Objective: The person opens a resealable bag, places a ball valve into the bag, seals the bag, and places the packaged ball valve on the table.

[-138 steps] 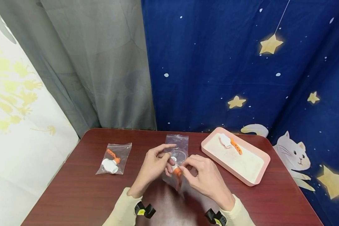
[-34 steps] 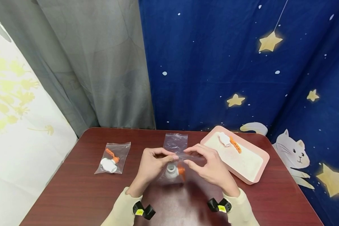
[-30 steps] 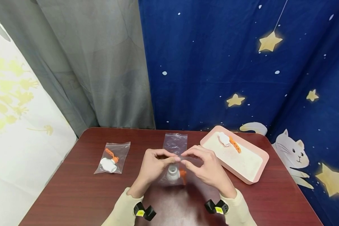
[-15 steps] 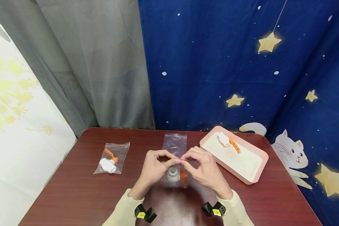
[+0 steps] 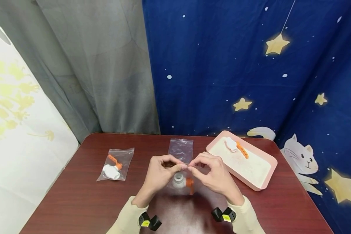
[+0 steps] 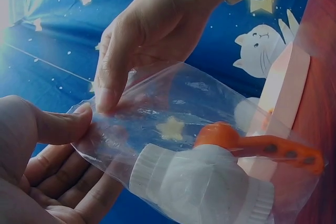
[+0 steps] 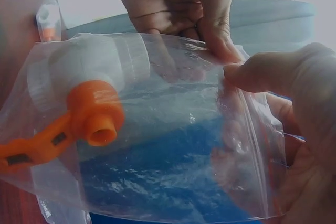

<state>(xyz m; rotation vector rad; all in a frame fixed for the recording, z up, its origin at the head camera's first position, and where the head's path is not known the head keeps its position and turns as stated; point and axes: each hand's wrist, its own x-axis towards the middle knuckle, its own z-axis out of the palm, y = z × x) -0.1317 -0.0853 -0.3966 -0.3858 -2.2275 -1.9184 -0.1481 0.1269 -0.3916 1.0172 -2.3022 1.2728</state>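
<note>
Both hands pinch the top edge of a clear zip bag (image 7: 157, 182), thumbs close together. My left hand (image 5: 161, 174) grips it from the left and my right hand (image 5: 214, 175) from the right. Inside the bag hangs a white plastic valve (image 6: 202, 184) with an orange handle (image 6: 278, 150), below the fingers. The valve's round mouth (image 5: 178, 177) faces up in the head view. In the right wrist view the orange handle (image 7: 42, 145) points left, and the bag's seal strip (image 7: 254, 150) runs beside the right thumb.
A bagged white and orange valve (image 5: 111, 172) lies on the table (image 5: 84, 195) at the left. A flat clear bag (image 5: 181, 149) lies behind the hands. At the right, a pink-rimmed tray (image 5: 269, 178) holds another white valve (image 5: 231, 144) with an orange handle.
The hands moved from the valve up to the bag's edge, and the valve now hangs in the bag below them. Since half a second ago, the right fingers have shifted only slightly.
</note>
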